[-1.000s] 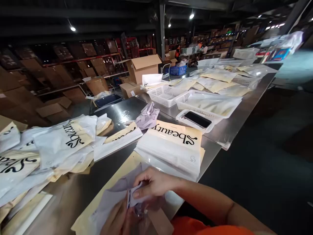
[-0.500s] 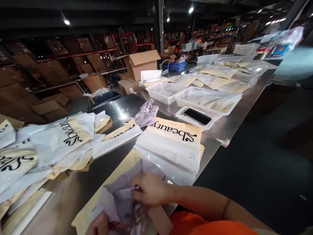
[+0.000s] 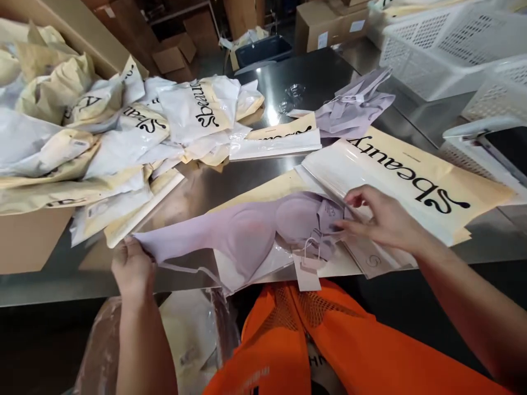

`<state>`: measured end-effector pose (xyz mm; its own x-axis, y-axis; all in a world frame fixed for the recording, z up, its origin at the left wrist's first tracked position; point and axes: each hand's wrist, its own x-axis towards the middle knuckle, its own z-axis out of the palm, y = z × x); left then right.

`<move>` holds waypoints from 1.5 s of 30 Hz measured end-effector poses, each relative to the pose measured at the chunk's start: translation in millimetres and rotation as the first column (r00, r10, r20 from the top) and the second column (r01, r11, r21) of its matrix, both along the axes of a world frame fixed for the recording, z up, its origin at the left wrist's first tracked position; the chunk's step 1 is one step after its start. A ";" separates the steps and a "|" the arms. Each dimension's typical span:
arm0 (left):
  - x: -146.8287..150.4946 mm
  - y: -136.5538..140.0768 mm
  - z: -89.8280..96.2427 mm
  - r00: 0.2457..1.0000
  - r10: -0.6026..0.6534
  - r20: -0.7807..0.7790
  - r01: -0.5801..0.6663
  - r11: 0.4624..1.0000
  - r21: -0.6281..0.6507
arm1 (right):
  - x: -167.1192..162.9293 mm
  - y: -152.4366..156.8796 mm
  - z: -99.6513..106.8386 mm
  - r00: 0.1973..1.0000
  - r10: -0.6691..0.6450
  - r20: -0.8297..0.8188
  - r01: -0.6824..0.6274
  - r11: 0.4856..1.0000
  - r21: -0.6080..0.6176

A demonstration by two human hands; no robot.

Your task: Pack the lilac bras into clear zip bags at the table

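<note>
A lilac bra (image 3: 251, 230) lies stretched out in front of me on the table, cups facing up, with a paper hang tag (image 3: 307, 272) dangling at the near edge. My left hand (image 3: 134, 264) is closed on the end of its left band. Over the bra's right end, my right hand (image 3: 382, 219) has its fingers apart, close to the bunched straps; whether a fingertip touches them is hard to tell. Beneath the bra are cream and white mailing bags. Just beyond my right hand is a stack of printed mailing bags (image 3: 395, 170).
Filled bags (image 3: 197, 109) are heaped at the left on the metal table (image 3: 197, 189). A second lilac garment (image 3: 354, 104) lies crumpled behind the bag stack. White plastic baskets (image 3: 436, 49) stand at the right rear, near a phone (image 3: 508, 142). A dark bin (image 3: 263, 52) is beyond the table.
The view has turned down and left. The bra, earlier bunched up in both hands, is now spread out flat. My left hand has its band end; the right hand's fingers have opened.
</note>
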<state>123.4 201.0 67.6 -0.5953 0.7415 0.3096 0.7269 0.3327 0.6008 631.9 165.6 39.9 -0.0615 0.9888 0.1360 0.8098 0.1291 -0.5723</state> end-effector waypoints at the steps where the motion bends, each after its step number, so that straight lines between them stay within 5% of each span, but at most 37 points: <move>1: 2.2 -1.1 -0.5 0.999 0.044 -0.001 -0.044 0.999 -0.021 | -8.8 0.2 -8.4 0.990 0.015 0.142 -0.006 0.998 -0.069; 5: 5.4 -2.2 -2.4 0.989 0.105 0.107 -0.098 0.992 -0.075 | -19.2 8.2 -32.4 0.879 0.023 0.475 0.105 0.964 -0.242; 8: -2.6 1.1 -1.5 0.977 0.085 0.197 -0.069 0.994 -0.088 | -7.2 16.4 -30.9 0.875 0.097 0.475 0.085 0.934 -0.348; 14: -24.6 14.2 16.4 0.996 0.072 0.054 -0.059 0.976 -0.208 | -4.4 27.9 -17.1 0.943 0.140 0.301 -0.064 0.966 -0.251; 20: -41.8 23.2 29.0 0.998 0.042 -0.045 -0.052 0.968 -0.246 | -31.7 51.8 -10.3 0.795 0.297 0.529 -0.059 0.906 -0.420; 22: -50.9 22.9 29.8 0.996 0.062 -0.057 -0.074 0.968 -0.240 | -28.3 54.6 -0.9 0.837 0.306 0.453 -0.111 0.906 -0.408; 24: -60.1 21.0 29.5 0.991 0.105 -0.077 -0.123 0.954 -0.272 | -16.7 54.4 10.4 0.940 0.271 0.206 -0.180 0.909 -0.376; 27: -69.4 16.6 27.6 0.983 0.178 -0.055 -0.186 0.932 -0.310 | 9.5 52.7 26.9 0.976 0.215 -0.021 -0.212 0.933 -0.291; 32: -79.1 9.0 21.4 0.957 0.288 0.041 -0.280 0.949 -0.142 | 54.1 48.1 48.0 0.869 0.136 0.476 -0.138 0.990 -0.031; 35: -87.5 6.0 16.6 0.953 0.298 0.046 -0.296 0.953 -0.061 | 63.4 42.1 50.5 0.817 0.086 0.570 -0.106 0.994 0.003; 39: -84.2 5.5 14.8 0.979 0.204 0.019 -0.199 0.970 -0.141 | 29.3 37.1 32.6 0.884 0.185 0.429 -0.179 0.982 -0.055; 45: -89.5 7.6 12.2 0.999 0.009 -0.039 -0.014 0.992 -0.122 | -42.3 49.5 -5.5 0.872 0.251 0.421 -0.106 0.935 -0.339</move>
<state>33.8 208.6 79.7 -0.5935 0.7684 0.2393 0.7441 0.4106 0.5269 589.7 215.2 34.4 -0.2234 0.9431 -0.2463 0.9661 0.1806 -0.1846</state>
